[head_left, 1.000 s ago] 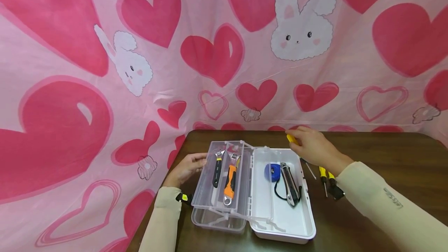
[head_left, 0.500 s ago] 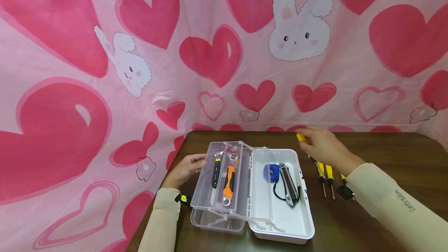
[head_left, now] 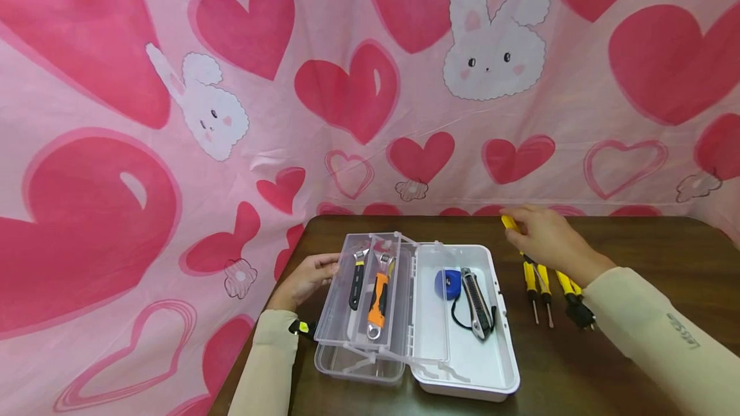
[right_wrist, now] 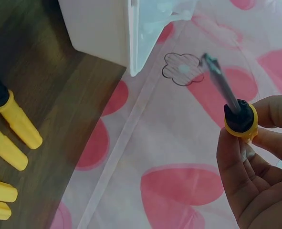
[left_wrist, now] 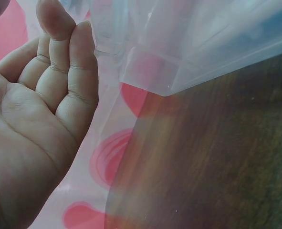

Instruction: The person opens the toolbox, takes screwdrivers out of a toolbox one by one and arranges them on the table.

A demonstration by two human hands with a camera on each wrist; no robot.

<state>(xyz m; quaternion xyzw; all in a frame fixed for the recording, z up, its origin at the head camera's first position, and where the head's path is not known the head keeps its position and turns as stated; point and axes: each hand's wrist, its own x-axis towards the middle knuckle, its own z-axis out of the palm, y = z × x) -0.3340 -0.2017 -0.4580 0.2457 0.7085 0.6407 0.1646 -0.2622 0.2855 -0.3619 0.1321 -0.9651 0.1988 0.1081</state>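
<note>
My right hand [head_left: 546, 239] pinches a yellow-and-black screwdriver [right_wrist: 240, 117] by its handle, held above the table, its metal shaft pointing away in the right wrist view. My left hand [head_left: 309, 280] is beside the raised clear tray [head_left: 332, 329] of an opened toolbox, fingers lightly bent at its edge; a firm hold does not show. On that tray lie a black-handled adjustable wrench [head_left: 358, 284] and an orange-handled wrench [head_left: 378, 300]. Inside the white toolbox base [head_left: 500, 377] sit a blue tape measure [head_left: 448, 284] and a grey utility knife [head_left: 477, 303].
Two yellow-handled screwdrivers [head_left: 545, 282] lie right of the toolbox on the dark wooden table [head_left: 653, 262]. More yellow handles [head_left: 564, 282] show partly under the right wrist. A pink heart-patterned cloth [head_left: 347, 101] hangs behind the table.
My right hand has moved to the right with the screwdriver, away from the toolbox and over the other screwdrivers. My left hand and the toolbox stay put.
</note>
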